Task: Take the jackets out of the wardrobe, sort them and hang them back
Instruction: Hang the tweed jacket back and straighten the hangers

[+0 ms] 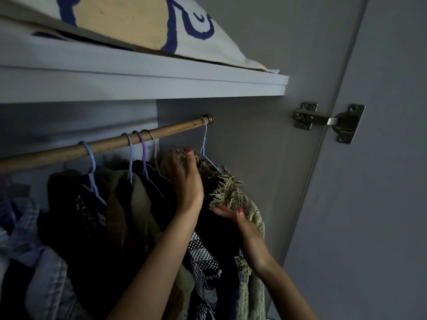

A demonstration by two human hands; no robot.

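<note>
Both hands are up inside the wardrobe, on the last jacket at the far right end of the wooden rail (104, 144). It is a fringed jacket (227, 188) of greenish woven cloth, and it hangs from a pale blue hanger (204, 146) hooked over the rail right beside the rail's metal end fitting (209, 118).

The left hand (182, 179) lies against the jacket's collar, fingers straight and close together, with the thumb lifted over the fringe at the top of the collar. It presses the cloth rather than closing round it. The blue hanger's neck comes down just right of this thumb.

The right hand (233, 212) sits lower, under the fringed shoulder, and pinches the cloth edge there between thumb and fingers. The rest of the jacket drops below and to the right of this grip, along the wardrobe's side wall (254, 139).

To the left of the left hand, other jackets (129, 199) hang packed together on blue and purple hangers (138, 153). A black-and-white patterned garment (203, 262) hangs between the two forearms, below both grips.

Above the hands runs a shelf (138, 86) with a cream cloth with blue markings (143, 21) lying on it. Up and to the right of the right hand, a metal hinge (330, 122) joins the side wall to the open door (374, 181).
</note>
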